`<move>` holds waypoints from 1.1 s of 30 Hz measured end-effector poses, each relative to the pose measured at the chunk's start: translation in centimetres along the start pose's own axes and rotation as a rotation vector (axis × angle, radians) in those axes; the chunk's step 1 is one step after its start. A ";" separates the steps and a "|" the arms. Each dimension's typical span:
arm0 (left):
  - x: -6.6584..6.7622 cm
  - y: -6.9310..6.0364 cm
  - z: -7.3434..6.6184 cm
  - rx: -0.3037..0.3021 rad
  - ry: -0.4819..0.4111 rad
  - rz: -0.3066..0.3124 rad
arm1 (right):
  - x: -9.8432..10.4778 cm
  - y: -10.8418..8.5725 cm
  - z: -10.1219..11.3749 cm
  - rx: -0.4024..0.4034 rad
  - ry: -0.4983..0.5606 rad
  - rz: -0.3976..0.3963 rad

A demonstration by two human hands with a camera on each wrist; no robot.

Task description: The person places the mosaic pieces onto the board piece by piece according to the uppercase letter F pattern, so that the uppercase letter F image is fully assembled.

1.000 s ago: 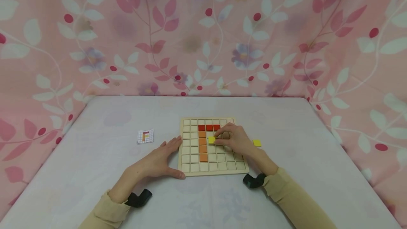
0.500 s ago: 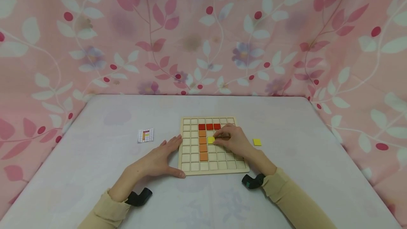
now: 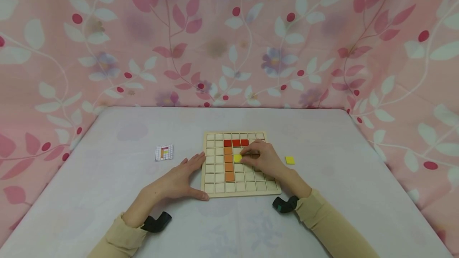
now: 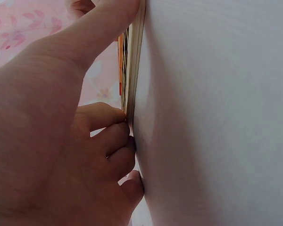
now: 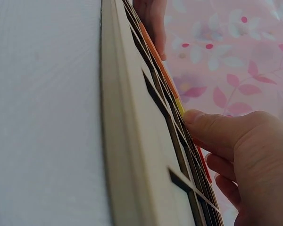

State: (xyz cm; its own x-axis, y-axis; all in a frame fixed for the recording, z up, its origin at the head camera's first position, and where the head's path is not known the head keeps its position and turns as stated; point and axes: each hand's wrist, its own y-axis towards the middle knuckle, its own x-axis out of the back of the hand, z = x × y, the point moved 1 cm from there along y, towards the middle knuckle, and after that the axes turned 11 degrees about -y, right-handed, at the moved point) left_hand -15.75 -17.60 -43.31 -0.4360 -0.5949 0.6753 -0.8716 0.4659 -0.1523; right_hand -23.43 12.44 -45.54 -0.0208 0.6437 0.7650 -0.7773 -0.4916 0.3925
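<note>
A square wooden grid board (image 3: 244, 194) lies on the table in the head view. My right hand (image 3: 267, 159) reaches over it from the right, pinching a yellow square tile (image 3: 237, 158) between thumb and fingers. That tile sits at a cell just right of a column of orange tiles (image 3: 229, 167); the right wrist view shows it level with the grid. Three red tiles (image 3: 236, 143) make a row above. Spread along the board's left edge, my left hand (image 3: 175, 180) touches it with fingertips and, at the near corner, the thumb (image 4: 104, 28).
Right of the board lies a loose yellow tile (image 3: 289, 160). A small paper card (image 3: 164, 153) with a coloured grid pattern lies to the left. Black wrist-worn devices show at both cuffs. A pink floral cloth (image 3: 215, 43) hangs behind the white-covered table (image 3: 125, 130).
The yellow tile in my right hand has shifted slightly left and now lies flatter in line with the cell by the orange column. My left hand stays put.
</note>
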 end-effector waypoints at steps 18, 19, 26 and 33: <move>0.0 0.0 0.0 0.001 0.012 0.003 | 0.1 0.0 0.2 0.031 -0.002 0.004; 0.1 0.0 -0.1 0.000 0.012 0.003 | 0.1 0.0 0.2 0.030 -0.003 0.004; 0.1 0.0 -0.1 -0.002 0.006 0.000 | 0.1 0.0 0.2 0.032 -0.002 0.005; 0.1 0.0 -0.1 0.013 0.014 -0.002 | 0.1 -0.1 0.3 0.022 0.003 0.003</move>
State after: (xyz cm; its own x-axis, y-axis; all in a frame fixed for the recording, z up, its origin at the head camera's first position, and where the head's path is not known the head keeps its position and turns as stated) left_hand -15.80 -17.62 -43.18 -0.4314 -0.5861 0.6858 -0.8753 0.4561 -0.1608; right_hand -23.21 12.39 -45.37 -0.0246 0.6439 0.7647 -0.7633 -0.5061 0.4015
